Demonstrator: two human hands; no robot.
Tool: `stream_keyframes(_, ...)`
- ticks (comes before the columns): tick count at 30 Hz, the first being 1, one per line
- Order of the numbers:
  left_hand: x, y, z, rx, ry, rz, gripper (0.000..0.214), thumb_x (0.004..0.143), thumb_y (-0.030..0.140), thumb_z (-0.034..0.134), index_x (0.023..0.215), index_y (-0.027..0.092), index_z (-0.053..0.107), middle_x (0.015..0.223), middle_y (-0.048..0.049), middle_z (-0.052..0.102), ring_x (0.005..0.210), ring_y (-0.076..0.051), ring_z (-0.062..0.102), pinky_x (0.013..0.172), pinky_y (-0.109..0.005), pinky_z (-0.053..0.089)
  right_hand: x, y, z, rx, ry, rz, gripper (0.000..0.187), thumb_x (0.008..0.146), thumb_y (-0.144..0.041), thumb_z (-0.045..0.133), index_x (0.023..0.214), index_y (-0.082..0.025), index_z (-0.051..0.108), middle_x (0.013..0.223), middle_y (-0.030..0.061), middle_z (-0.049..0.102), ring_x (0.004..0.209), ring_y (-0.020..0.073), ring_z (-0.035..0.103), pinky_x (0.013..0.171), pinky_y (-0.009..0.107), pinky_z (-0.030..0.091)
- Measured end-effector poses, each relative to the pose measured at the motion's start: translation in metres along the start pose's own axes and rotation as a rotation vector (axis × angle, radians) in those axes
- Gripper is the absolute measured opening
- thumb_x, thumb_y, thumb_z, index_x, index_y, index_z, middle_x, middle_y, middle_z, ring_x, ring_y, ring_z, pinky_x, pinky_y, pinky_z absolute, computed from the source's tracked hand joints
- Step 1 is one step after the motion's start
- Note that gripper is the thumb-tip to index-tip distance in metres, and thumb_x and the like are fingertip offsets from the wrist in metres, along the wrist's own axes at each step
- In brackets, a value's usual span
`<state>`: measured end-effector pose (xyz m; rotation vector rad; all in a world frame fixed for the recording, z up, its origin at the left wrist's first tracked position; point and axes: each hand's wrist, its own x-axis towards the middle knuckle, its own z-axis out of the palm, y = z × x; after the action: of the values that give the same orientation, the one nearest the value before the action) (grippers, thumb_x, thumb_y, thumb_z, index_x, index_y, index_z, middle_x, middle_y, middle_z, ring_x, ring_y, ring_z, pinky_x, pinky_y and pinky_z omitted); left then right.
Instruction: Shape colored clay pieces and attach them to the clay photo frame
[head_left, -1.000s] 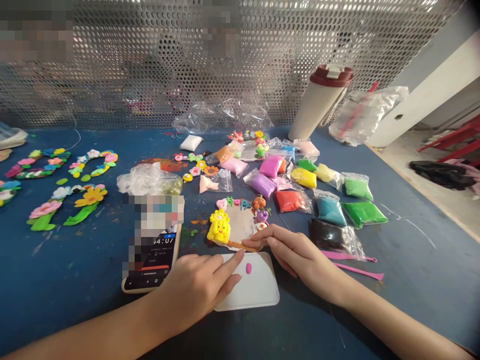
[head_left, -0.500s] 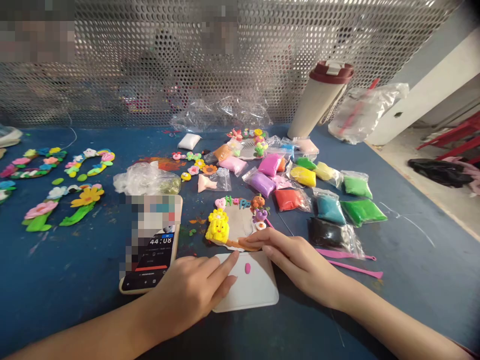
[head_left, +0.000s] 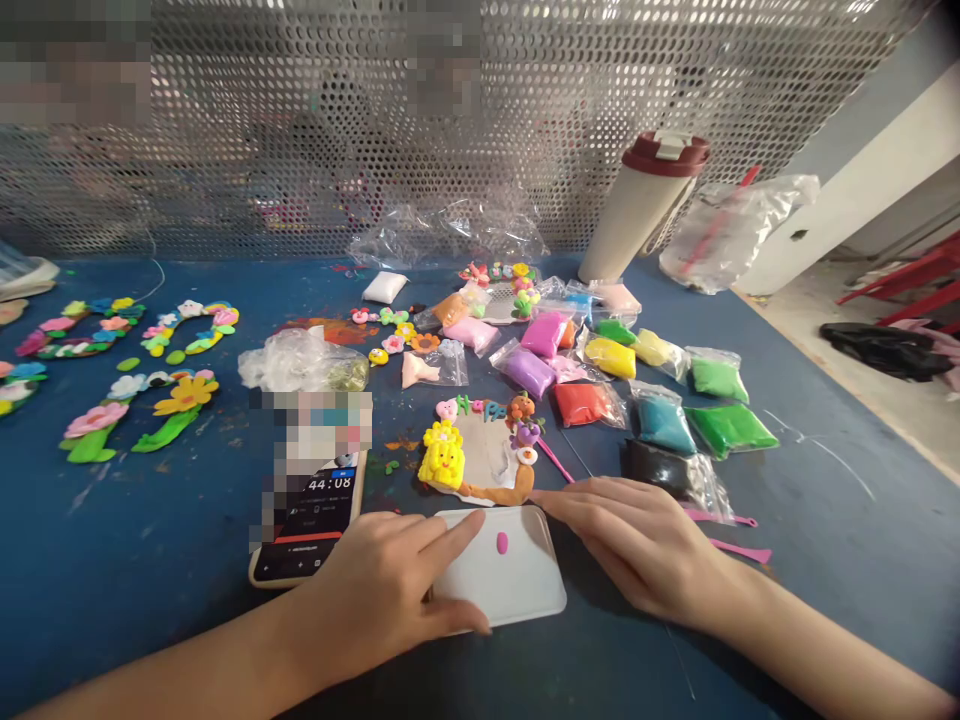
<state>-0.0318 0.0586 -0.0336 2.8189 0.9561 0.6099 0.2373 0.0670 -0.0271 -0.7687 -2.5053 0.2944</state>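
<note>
My left hand (head_left: 397, 570) rests over the left side of a small white board (head_left: 529, 585), index finger stretched along its top edge and thumb apart near its bottom edge. A small pink clay oval (head_left: 502, 543) lies on that board. Just beyond it is a clay-decorated frame (head_left: 484, 450) with a yellow smiling figure (head_left: 444, 462), small letters and little figures around the rim. A brown clay strip (head_left: 517, 487) runs along its near edge and bends up at the right corner. My right hand (head_left: 637, 540) has its fingers extended, tips at that corner, holding nothing visible.
A phone (head_left: 315, 520) lies left of the board. Bagged coloured clay (head_left: 589, 403) spreads behind and right, with pink tools (head_left: 739, 550) by my right hand. Clay flower pieces (head_left: 180, 395) lie left. A tumbler (head_left: 637, 205) stands before the perforated metal panel (head_left: 525, 120).
My right hand has drawn back to the right off the brown strip, uncovering its bent end. My left thumb has spread away from the index finger. The view has shifted slightly.
</note>
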Motion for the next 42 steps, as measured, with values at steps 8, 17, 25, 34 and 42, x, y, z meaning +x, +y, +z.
stream_keyframes(8,-0.007,0.017,0.000,0.162,0.083,-0.109,0.062,0.096,0.057,0.030,0.113,0.003,0.054,0.073,-0.0084,0.074,0.056,-0.020,0.070,0.049,-0.033,0.051,-0.009,-0.034,0.017,0.214,0.119,0.564,0.017,0.095,-0.018,0.042,0.109,-0.025,0.045,0.097,0.0044,0.066,0.087,0.0147,0.068,0.072,0.026,0.058)
stream_keyframes(17,-0.001,0.019,-0.006,0.034,-0.246,-0.367,0.073,0.058,0.062,0.075,0.110,0.014,0.057,0.061,0.0017,0.072,0.051,-0.023,0.070,0.045,-0.029,0.050,-0.005,-0.037,0.019,0.393,0.123,0.694,0.015,0.095,-0.018,0.040,0.107,-0.026,0.045,0.097,0.0028,0.064,0.087,0.0146,0.065,0.075,0.029,0.057)
stream_keyframes(25,-0.003,0.017,-0.009,-0.017,-0.030,-0.059,0.084,0.084,0.077,0.026,0.116,0.005,0.054,0.070,-0.0061,0.074,0.055,-0.021,0.070,0.047,-0.032,0.049,0.006,-0.020,0.019,-0.036,0.021,0.362,0.014,0.097,-0.021,0.040,0.090,-0.018,0.052,0.074,0.0027,0.058,0.060,0.0149,0.057,0.052,0.026,0.046)
stream_keyframes(34,-0.001,0.009,0.003,0.193,-0.024,0.029,0.060,0.102,0.046,0.018,0.118,0.005,0.059,0.058,-0.0021,0.066,0.046,-0.017,0.063,0.041,-0.029,0.040,0.026,-0.008,0.027,-0.205,0.012,0.151,0.024,0.099,-0.023,0.038,0.079,-0.018,0.051,0.066,0.0004,0.058,0.050,0.0123,0.053,0.045,0.026,0.033)
stream_keyframes(42,0.000,0.007,0.003,0.111,-0.018,-0.002,0.053,0.103,0.038,0.019,0.119,0.006,0.059,0.058,-0.0006,0.066,0.047,-0.017,0.064,0.040,-0.030,0.039,0.026,-0.010,0.034,-0.183,0.076,0.236,0.025,0.098,-0.023,0.040,0.076,-0.018,0.050,0.060,-0.0005,0.056,0.046,0.0108,0.051,0.044,0.022,0.036)
